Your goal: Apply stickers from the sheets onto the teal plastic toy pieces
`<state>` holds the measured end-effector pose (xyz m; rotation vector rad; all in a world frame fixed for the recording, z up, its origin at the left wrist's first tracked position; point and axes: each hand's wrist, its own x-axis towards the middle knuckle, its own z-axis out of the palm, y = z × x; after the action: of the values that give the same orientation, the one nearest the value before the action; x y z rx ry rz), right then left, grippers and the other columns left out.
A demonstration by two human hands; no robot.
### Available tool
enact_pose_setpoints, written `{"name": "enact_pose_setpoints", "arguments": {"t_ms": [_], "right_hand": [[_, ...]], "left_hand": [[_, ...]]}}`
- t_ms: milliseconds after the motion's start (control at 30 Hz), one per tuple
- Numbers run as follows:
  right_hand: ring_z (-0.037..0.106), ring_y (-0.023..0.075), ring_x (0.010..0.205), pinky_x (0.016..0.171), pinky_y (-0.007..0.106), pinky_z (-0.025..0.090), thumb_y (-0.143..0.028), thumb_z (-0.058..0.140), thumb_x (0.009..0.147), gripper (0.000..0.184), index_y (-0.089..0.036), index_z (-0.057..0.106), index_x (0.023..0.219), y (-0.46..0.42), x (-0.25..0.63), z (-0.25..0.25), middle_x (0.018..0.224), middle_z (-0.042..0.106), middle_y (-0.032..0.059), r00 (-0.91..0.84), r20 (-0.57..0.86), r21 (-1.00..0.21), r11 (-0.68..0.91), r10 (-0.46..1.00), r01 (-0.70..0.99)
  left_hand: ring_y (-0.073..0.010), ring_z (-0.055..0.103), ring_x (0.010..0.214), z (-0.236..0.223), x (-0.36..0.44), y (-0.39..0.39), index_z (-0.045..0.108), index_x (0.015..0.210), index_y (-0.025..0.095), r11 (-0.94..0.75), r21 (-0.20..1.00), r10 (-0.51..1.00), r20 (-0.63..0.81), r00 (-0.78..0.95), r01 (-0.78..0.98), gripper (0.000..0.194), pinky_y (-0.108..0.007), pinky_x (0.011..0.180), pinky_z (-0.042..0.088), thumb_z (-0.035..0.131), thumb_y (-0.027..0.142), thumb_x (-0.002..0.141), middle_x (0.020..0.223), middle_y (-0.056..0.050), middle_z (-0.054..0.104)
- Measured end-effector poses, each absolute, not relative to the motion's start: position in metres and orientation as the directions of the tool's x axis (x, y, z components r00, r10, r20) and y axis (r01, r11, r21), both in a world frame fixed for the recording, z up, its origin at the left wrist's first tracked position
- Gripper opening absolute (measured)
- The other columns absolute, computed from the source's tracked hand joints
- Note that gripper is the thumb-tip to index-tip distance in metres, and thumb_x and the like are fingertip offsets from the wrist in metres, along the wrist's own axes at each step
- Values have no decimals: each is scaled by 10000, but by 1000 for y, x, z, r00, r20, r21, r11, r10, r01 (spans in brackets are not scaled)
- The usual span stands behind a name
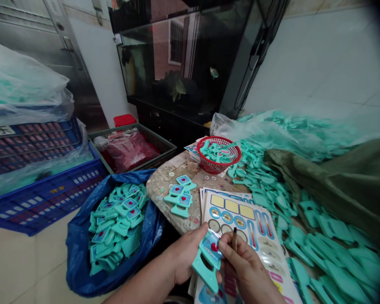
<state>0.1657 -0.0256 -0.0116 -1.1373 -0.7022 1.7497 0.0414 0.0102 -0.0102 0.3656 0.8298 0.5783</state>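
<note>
My left hand [185, 249] is closed around a teal plastic toy piece [206, 273] with a handle-like loop, held above the sticker sheets. On its flat face lies a blue sticker [210, 245] with a red heart. My right hand [245, 264] touches the sticker's right edge with thumb and finger. A thin brownish tool with a dark tip [234, 239] sticks up between its fingers; its lower part is hidden. Beneath both hands is a stack of printed sticker sheets [266, 245]. Several teal pieces with heart stickers [181, 198] lie at the table's left edge.
A blue bag [74, 253] of stickered pieces stands left of the worn table [164, 177]. Behind are a red basket [213, 166] of small teal parts and a fish tank [190, 55]. Loose teal pieces [329, 253] cover the right side; blue crates [44, 202] stand far left.
</note>
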Motion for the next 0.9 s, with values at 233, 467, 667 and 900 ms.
{"name": "enact_pose_setpoints", "arguments": {"t_ms": [233,467,667,900], "right_hand": [[511,84,394,395,197,429,-371,712,729,266,-218,495,744,-28,166,-4,536,538,-76,-119,-416,-791,-423,902,-442],[461,50,421,400,155,402,-357,793,630,312,-214,545,754,-27,170,14,595,544,-71,-3,-428,-780,-371,904,-503],[544,100,543,494,191,477,-380,828,544,333,-205,629,745,-28,178,20,669,609,-35,89,-447,-837,-381,890,-393],[644,198,725,636,291,539,-405,805,572,302,-238,673,787,-28,187,30,808,702,21,117,-385,-874,-321,916,-364]], "left_hand": [[-151,574,391,-10,39,8,668,876,89,796,506,599,-577,555,-332,529,-255,382,472,322,489,898,551,-63,653],[-157,585,390,1,38,4,669,888,95,781,513,618,-549,563,-357,506,-251,394,466,427,537,845,548,-60,666],[-158,621,461,3,33,3,674,868,84,711,572,698,-501,512,-409,570,-263,480,496,348,551,875,660,-84,706],[-153,619,479,3,30,6,676,781,79,708,558,704,-506,498,-433,563,-254,501,481,316,494,906,660,-94,702]]}}
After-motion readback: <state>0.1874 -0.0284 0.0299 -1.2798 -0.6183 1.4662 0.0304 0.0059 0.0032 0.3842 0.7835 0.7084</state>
